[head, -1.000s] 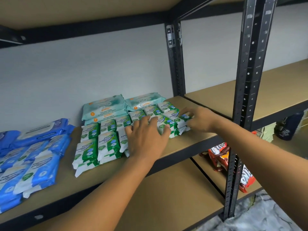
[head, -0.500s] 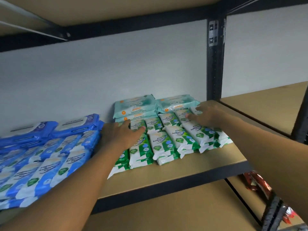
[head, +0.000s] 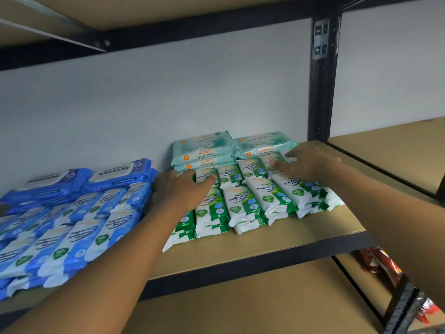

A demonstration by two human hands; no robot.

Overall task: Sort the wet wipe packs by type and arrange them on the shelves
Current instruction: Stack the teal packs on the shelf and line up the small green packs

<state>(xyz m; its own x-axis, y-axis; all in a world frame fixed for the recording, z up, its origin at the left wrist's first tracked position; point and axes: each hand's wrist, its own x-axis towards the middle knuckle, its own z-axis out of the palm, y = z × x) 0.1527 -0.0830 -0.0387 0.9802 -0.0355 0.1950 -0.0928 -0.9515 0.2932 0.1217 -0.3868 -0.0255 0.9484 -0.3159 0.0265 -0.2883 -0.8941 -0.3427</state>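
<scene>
The left hand [head: 183, 189] lies flat on the left end of the green pine packs [head: 240, 201] and the right hand [head: 310, 160] touches their back row at the right end. Both have straight fingers that grip nothing, I think to square the rows into one block. Beyond both hands the teal packs [head: 204, 148] are stacked, and left of the left hand the blue packs [head: 84, 225] form a separate group on the same shelf [head: 265, 242], so each type has its own place.

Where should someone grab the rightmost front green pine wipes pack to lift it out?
I'd pinch its near short end, reaching in from the front. The green pine pack lies flat on a stack, a neighbour hugs its left side, and the right hand is by its far end; the near end faces bare shelf.
</scene>
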